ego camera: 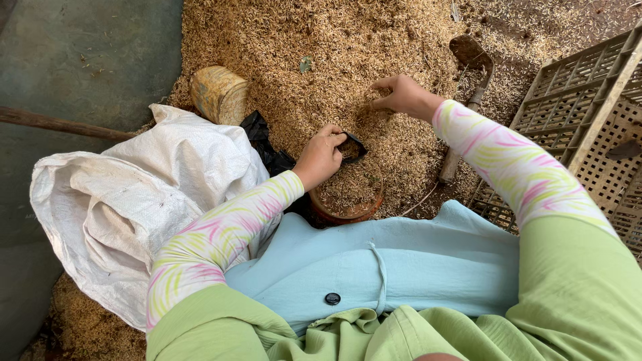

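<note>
Looking down, we see the husk pile (334, 60) spread across most of the ground ahead of us, with the white woven sack (134, 200) slumped at our left and a slatted plastic crate (582, 107) at our right. Just in front of our knees sits a brown round pot (348, 210), already holding husks. Our left hand (321, 157) is closed around a small black bag (353, 147), pinching its rim so the mouth gapes directly above the pot. Our right hand (401, 97) lies farther out on the pile, up and to the right of the bag, fingers curled down into the husks in a loose gathering pinch; how much it has hold of we cannot tell. A rusty trowel (471, 63) rests beyond that hand, its handle running down toward the crate.
</note>
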### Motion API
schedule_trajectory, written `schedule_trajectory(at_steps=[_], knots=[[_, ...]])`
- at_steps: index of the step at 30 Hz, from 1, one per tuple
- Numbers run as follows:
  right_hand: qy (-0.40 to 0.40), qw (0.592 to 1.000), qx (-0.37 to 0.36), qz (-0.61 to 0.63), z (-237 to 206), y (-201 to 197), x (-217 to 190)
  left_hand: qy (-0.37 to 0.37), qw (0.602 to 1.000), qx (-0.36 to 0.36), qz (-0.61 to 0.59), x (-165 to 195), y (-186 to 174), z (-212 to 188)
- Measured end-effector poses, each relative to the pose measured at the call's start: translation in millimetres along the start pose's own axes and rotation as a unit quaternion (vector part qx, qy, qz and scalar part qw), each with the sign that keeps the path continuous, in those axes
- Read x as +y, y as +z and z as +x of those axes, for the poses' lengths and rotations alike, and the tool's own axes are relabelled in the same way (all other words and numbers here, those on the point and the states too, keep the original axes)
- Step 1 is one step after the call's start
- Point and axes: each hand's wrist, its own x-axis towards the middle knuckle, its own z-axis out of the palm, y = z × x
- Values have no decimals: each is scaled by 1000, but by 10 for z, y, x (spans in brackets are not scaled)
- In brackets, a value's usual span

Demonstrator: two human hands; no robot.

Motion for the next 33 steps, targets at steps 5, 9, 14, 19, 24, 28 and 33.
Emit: schedule_trajectory(at_steps=[5, 9, 14, 19, 24, 28, 33], knots=[[-11, 989, -116, 96, -478, 65, -389, 26, 999, 26, -18, -60, 60, 55], [-210, 974, -44, -74, -751, 324, -531, -23, 999, -1, -36, -28, 68, 89], [-330, 926, 41, -179, -855, 628, -302, -91, 995, -34, -6, -20, 57, 98], [-486, 787, 89, -370, -754, 788, -15, -34, 998, 24, -40, -138, 162, 60], [-378, 744, -4, -551, -798, 828, -103, -5, 998, 58, -22, -244, 347, 9], [-403, 778, -50, -479, -751, 635, -225, -27, 999, 11, -23, -248, 356, -32], [-256, 959, -28, -122, -552, 358, -142, -10, 997, 16, -81, -163, 221, -78]])
